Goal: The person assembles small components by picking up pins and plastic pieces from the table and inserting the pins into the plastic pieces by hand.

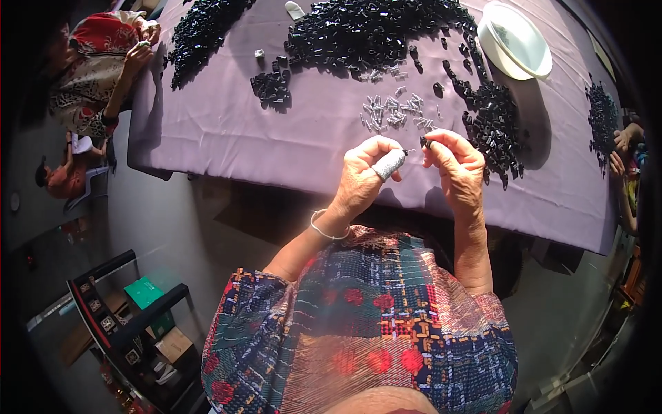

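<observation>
My left hand (360, 174), its thumb covered by a silvery-grey wrap (389, 164), pinches a small metal pin (412, 150) whose thin tip points right. A dark bit shows at the pin's base. Just across from it, my right hand (458, 165) holds a small black plastic piece (425, 143) between thumb and fingertips. The two pieces are close together but look apart. Beyond my hands lies a loose scatter of silver metal pins (393, 112). A heap of black plastic pieces (493, 127) spreads beside my right hand.
The table's mauve cloth (262, 148) carries a big black heap (358, 34), a small cluster (271, 88) and another heap (200, 41). A white basin (514, 41) stands at far right. Other people's hands (145, 34) work at the left edge and at the right edge (626, 141).
</observation>
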A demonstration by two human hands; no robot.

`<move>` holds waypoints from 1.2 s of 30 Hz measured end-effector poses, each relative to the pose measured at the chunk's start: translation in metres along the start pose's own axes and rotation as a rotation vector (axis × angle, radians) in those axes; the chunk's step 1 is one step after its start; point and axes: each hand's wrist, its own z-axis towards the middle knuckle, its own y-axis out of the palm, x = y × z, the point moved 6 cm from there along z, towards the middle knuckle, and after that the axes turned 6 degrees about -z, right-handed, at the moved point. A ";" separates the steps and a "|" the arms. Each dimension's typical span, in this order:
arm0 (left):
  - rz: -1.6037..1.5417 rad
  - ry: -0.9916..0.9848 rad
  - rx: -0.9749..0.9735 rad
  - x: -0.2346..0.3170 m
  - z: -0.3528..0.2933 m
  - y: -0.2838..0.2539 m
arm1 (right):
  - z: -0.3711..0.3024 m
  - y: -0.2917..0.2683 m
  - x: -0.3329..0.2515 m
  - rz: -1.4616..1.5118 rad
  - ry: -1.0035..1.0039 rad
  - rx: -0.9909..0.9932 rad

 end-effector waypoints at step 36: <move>0.134 0.044 -0.023 0.002 -0.005 0.008 | -0.023 0.014 -0.018 -0.432 -0.189 0.094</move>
